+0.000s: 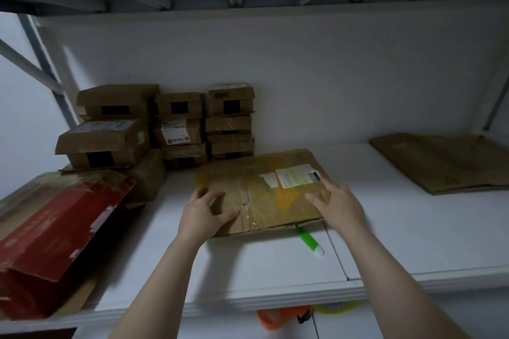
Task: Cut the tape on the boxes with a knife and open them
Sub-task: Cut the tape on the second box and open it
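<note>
Left hand (205, 212): grip apart, fingers spread, rested on the near-left corner of the flat taped box (264, 187). Right hand (340, 205): grip also apart, fingers straight, touched the box's right side just below its white label (294, 176). Box lay flat on the white shelf (413, 228). Green-handled knife (308, 241) stuck out from under the box's near edge, blade hidden. Behind-left of the box stood stacked small boxes (176, 124); farther left, a red box (55, 226); well right, a cardboard sheet (446, 162).
</note>
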